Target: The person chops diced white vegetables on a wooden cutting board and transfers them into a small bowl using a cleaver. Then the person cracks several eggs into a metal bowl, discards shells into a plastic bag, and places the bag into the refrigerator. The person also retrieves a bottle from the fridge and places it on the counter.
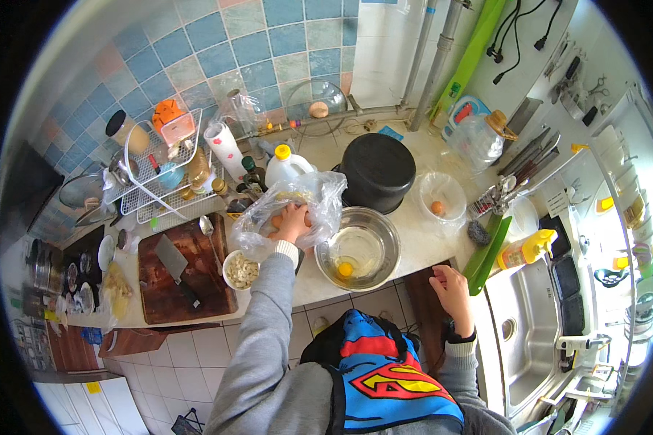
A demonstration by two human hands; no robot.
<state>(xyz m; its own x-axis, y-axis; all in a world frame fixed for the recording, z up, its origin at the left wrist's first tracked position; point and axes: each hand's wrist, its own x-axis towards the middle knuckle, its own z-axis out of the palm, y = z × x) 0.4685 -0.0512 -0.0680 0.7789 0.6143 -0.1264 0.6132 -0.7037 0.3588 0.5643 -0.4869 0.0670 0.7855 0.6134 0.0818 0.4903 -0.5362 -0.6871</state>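
My left hand [293, 222] reaches into a clear plastic bag [326, 196] of brown eggs [276, 221], its fingers over the eggs. Whether it grips one cannot be told. Right of the bag, a stainless steel mixing bowl [389, 239] contains clear egg white and one whole yolk [345, 268]. Near the counter's front edge, my right hand [450, 288] hangs in the air with fingers loosely bent and apart, holding nothing. Behind it, a small bin or bowl lined with a plastic bag [450, 190] has a piece of brown eggshell [437, 207] in it.
A cleaver [175, 261] and a metal spoon [209, 234] lie on the wooden cutting board [212, 293], beside a white bowl of chopped pale food [242, 272]. A black pot [378, 168] stands behind the mixing bowl. At right are a yellow bottle [528, 249] and the sink [533, 326].
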